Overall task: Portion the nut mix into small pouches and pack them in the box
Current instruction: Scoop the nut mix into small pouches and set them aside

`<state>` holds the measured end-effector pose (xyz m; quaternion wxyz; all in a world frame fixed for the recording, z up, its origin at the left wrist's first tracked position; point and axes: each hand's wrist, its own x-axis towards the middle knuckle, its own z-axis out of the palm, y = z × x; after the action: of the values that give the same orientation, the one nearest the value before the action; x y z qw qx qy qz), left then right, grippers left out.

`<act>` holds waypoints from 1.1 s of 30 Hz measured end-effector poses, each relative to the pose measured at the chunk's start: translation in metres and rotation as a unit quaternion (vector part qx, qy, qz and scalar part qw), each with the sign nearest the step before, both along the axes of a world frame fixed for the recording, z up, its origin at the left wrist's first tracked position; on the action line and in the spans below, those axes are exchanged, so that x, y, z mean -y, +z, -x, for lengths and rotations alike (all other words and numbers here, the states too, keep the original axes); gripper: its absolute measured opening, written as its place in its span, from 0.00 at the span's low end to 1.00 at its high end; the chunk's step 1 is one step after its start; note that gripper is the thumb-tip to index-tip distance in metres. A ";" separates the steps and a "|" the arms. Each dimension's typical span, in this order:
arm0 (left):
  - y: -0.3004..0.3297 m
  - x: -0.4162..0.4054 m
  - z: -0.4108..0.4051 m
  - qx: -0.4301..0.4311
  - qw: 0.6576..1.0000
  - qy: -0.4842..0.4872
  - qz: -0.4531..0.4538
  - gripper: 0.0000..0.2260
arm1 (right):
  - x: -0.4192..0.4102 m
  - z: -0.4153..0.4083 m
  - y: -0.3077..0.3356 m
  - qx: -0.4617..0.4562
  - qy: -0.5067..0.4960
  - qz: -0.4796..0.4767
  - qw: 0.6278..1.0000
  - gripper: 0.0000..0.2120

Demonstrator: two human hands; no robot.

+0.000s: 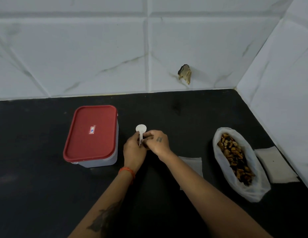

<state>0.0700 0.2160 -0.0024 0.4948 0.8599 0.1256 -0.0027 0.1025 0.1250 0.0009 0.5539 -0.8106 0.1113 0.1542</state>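
At mid-frame, the left hand [132, 150] and right hand [156, 141] both pinch the handle of a white spoon [141, 130] over the black table [38, 194]. The lidded box [91, 134] stands left of them; the open bag of nut mix [235, 158] lies at right, between two flat pouches [192, 164].

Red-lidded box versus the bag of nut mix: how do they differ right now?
The red-lidded box is rigid, rectangular and closed, contents hidden; the bag of nut mix is soft, translucent and open, nuts showing. The box sits to the left of the hands, the bag to their right. Both rest untouched on the black counter.
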 end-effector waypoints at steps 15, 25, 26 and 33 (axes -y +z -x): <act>0.060 0.128 0.058 0.082 0.971 -0.180 0.134 0.25 | 0.156 0.095 0.072 0.057 -0.167 -0.119 0.977 0.06; 0.029 0.209 0.101 0.023 0.957 -0.282 0.066 0.26 | 0.233 0.167 0.055 0.002 -0.233 0.052 0.971 0.10; 0.027 0.212 0.103 0.023 0.956 -0.288 0.052 0.25 | 0.235 0.170 0.050 -0.003 -0.234 0.071 0.970 0.11; 0.015 0.220 0.109 0.040 0.950 -0.309 -0.015 0.23 | 0.239 0.171 0.033 -0.011 -0.214 0.152 0.965 0.09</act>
<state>-0.0385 -0.0040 0.0126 0.4612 0.8635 -0.1659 -0.1193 -0.0682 -0.1135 0.0343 0.4432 -0.8407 0.3104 0.0217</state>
